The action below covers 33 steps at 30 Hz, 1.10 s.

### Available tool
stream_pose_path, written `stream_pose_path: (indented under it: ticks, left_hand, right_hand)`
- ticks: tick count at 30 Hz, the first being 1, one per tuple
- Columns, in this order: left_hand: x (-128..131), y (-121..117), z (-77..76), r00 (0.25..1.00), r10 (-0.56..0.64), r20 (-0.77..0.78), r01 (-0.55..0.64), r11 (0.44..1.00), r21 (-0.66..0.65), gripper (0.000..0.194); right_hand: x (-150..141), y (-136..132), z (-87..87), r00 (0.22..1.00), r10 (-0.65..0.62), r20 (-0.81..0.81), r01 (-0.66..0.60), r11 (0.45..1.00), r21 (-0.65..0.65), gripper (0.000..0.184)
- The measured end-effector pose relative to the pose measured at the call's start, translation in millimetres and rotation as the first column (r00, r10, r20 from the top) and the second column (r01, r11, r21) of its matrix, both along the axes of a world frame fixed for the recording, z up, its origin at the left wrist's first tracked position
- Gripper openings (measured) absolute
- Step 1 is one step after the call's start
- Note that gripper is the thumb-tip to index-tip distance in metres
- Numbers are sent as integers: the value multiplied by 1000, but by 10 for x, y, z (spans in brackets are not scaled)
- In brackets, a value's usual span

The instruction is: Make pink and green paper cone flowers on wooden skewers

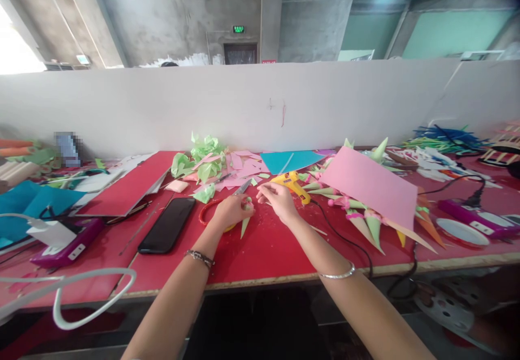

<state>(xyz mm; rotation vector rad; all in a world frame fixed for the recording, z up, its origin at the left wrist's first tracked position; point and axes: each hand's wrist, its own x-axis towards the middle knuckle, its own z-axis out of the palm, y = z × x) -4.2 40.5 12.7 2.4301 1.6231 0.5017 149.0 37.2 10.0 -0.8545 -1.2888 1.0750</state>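
Note:
My left hand (233,211) is closed around a small pale green pointed piece of paper (244,227), whose tip hangs down toward the table. Beneath that hand lies a pair of scissors (244,187), its blades pointing away and its orange-red handle partly covered. My right hand (278,199) is just to the right, thumb and fingers pinched together; whatever is between them, if anything, is too small to make out. Right behind it lies a yellow hot glue gun (299,187), its black cord running to the table's front edge.
A black phone (167,225) lies left of my hands. Crumpled green tissue paper (208,156) and pink scraps sit behind. At right, a pink sheet (371,186) covers several paper cones (372,227). Purple power strips (479,218) stand on both sides. A white partition (227,108) closes the back.

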Motion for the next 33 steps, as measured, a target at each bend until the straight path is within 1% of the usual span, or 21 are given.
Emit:
stream_pose_path:
  ticks: [3,5,6,8,10,11,13,15,18,21,23,25,27,29,31,33]
  left_hand:
    - [0,32,-30,991,8,134,-9,1000,6,41]
    - [9,61,-47,963,23,269,-38,998,51,45]
    - [17,74,-51,932,24,361,-51,997,66,47]
    - [38,95,-51,838,16,545,-52,997,50,46]
    - [63,101,-43,745,10,667,-1,1000,-15,40]
    - [74,97,-38,716,7,698,38,998,-49,37]
    - [91,81,-29,690,-3,724,105,990,-96,34]
    - [100,58,-22,659,-2,752,150,980,-129,35]
    - [106,23,-10,628,7,778,186,970,-158,35]
    - [121,-15,12,600,-3,800,254,949,-187,34]
    - [139,-43,34,554,-10,833,309,931,-194,34]
    - [158,-69,57,490,-1,872,332,925,-186,35]
    - [172,-89,78,426,27,904,351,916,-192,37]
    - [177,-96,90,380,58,923,400,890,-221,38]
    - [177,-91,91,359,99,928,434,863,-260,38]
    - [176,-76,83,342,149,928,403,869,-288,35]
  right_hand:
    - [-6,6,-3,1000,-10,12,10,1000,13,20]
    - [-12,8,-1,1000,12,-15,-12,1000,-9,21]
    - [-14,6,3,999,23,-36,-24,1000,-20,22]
    - [-13,-3,15,997,32,-63,-34,999,-28,23]
    - [-3,-15,25,1000,25,-16,-25,1000,7,25]
    - [4,-19,26,999,14,33,-16,999,41,26]
    - [19,-18,16,991,-16,134,1,994,108,27]
    - [28,-5,-5,984,-43,174,20,991,129,26]
    - [28,18,-37,992,-31,120,20,995,93,23]
    - [20,26,-42,999,20,42,-23,997,76,23]
    - [15,22,-30,999,41,7,-41,997,62,23]
    - [12,14,-12,999,29,-20,-28,999,36,22]
    - [11,7,5,999,-12,-31,12,1000,18,22]
    - [10,5,13,999,-47,-26,47,999,21,20]
    - [9,9,10,998,-53,-21,53,998,24,19]
    - [10,17,0,999,-34,-29,34,999,4,19]
